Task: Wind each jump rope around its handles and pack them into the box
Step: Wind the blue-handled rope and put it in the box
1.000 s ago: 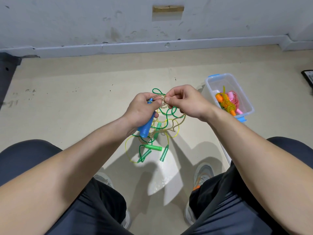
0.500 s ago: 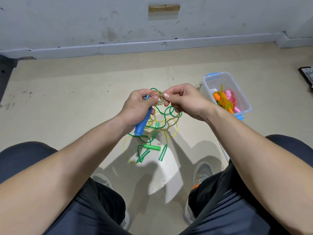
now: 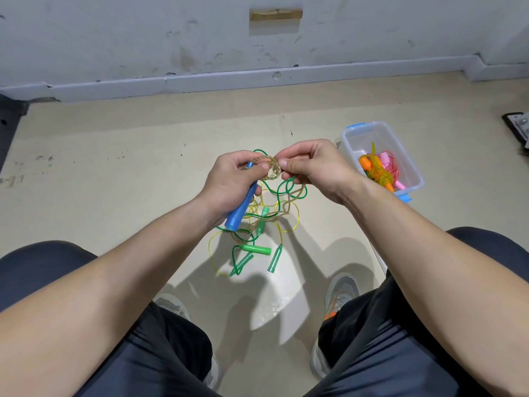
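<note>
My left hand grips the blue handles of a jump rope, held above the floor. A loop of its tan braided cord coils over the handle tops, and my right hand pinches that cord just right of the loop. More of the cord hangs down into a tangle of green and yellow jump ropes with green handles lying on the floor below. To the right stands a clear plastic box with blue clips, holding wound orange and pink ropes.
The beige floor runs to a grey wall and skirting at the back. My knees fill the lower corners and my shoes stand just below the tangle. A dark object lies at the far right edge, a dark mat at the far left.
Both hands have lifted slightly with the blue handles. The right hand has carried the tan cord round the handle tops, and the loop shows more plainly now.
</note>
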Available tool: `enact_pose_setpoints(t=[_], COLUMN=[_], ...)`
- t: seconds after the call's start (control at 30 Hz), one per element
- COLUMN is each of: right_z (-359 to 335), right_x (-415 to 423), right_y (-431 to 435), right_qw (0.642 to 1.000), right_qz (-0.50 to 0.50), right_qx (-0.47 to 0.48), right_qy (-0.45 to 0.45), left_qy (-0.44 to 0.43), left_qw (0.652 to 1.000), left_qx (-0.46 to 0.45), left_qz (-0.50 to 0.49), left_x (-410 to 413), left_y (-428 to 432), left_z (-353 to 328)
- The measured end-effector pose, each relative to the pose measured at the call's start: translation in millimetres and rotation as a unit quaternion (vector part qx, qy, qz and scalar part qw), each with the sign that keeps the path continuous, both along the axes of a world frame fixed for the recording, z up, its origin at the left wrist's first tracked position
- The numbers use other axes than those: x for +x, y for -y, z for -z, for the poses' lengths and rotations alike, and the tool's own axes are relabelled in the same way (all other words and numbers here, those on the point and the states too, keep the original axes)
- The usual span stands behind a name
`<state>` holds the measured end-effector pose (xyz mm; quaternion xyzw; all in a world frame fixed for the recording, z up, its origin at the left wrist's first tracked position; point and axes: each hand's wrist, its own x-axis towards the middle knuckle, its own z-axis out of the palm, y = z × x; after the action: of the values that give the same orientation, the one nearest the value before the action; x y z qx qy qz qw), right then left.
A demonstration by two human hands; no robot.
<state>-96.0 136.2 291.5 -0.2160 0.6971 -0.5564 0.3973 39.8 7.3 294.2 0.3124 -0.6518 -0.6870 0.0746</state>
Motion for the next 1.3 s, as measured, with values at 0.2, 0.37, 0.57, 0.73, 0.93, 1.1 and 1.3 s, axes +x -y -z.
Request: enact_pose_setpoints(t=[0.2, 0.37, 0.57, 0.73, 0.93, 1.1, 1.3], right_z=[-9, -7, -1, -1, -1, -1, 1], right_x=[8, 15, 15, 16, 12, 14, 11], right_y=[4, 5, 7, 8, 6, 5, 6], right_qw=[0.999, 0.999, 0.997, 0.985, 0.982, 0.980, 0.981], right_qz=[-0.004, 0.003, 0.009, -0.019, -0.021, -0.018, -0.019], right_qx=[0.006, 0.039, 0.065, 0.129, 0.138, 0.140, 0.138], right_qy=[0.034, -0.016, -0.050, -0.115, -0.125, -0.139, -0.134], left_qy=[0.013, 0.015, 0.021, 0.041, 0.071, 0.088, 0.058], left_qw=[0.998, 0.996, 0.995, 0.994, 0.996, 0.995, 0.996], left_qx=[-0.056, -0.079, -0.072, -0.082, -0.046, -0.011, 0.029], left_qz=[-0.030, -0.032, -0.064, -0.055, -0.036, -0.039, -0.063], left_x=[0, 1, -1, -2, -4, -5, -2], left_y=[1, -5, -13, -13, -10, -10, -13], left_z=[3, 4, 7, 10, 12, 13, 10])
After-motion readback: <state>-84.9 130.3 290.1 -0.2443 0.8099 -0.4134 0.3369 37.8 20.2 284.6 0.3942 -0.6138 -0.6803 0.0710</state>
